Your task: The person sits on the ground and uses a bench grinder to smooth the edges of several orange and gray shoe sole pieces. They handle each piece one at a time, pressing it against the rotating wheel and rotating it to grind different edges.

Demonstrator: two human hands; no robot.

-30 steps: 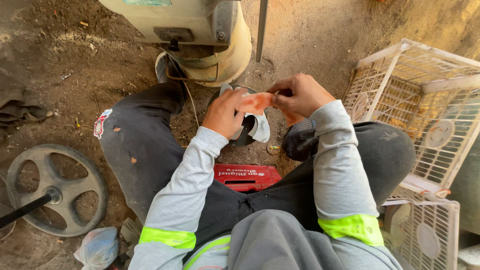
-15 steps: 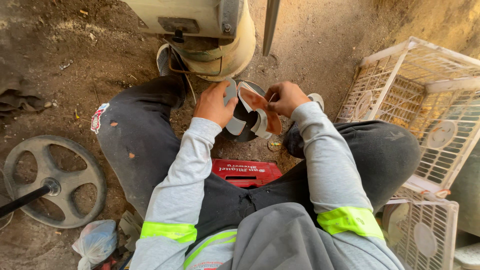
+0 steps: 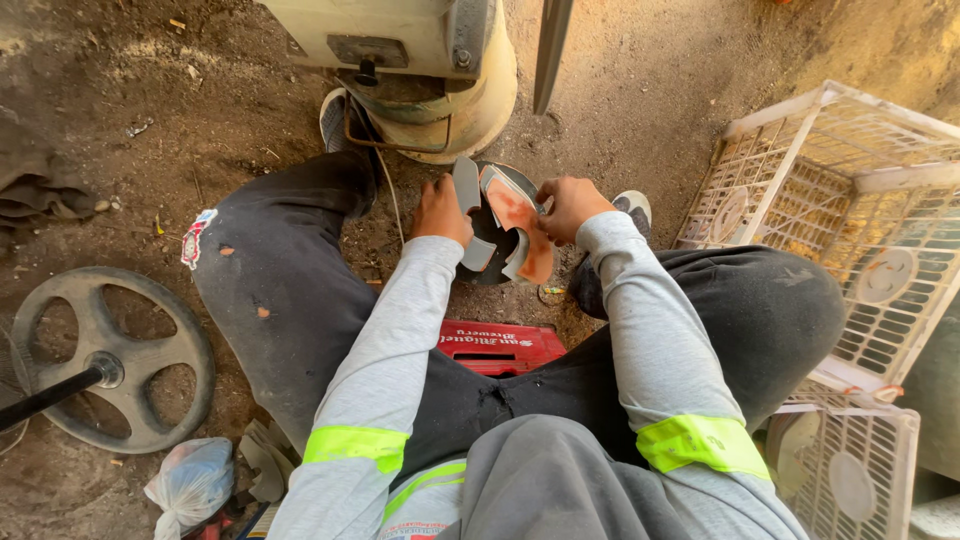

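Both hands grip one thing between the knees: the left hand (image 3: 440,210) closes its fingers on the grey left edge of a small fan blade piece (image 3: 505,225), and the right hand (image 3: 568,205) pinches its upper right edge; the piece shows grey blades and an orange-stained one, held over a dark round part just above the dirt ground (image 3: 640,110); a cream-coloured machine housing (image 3: 440,70) stands just beyond it; a red crate (image 3: 500,347) sits under the person; white fan grilles (image 3: 850,240) lie at the right; a grey spoked wheel (image 3: 110,360) lies well apart at the left, near a plastic bag (image 3: 190,485).
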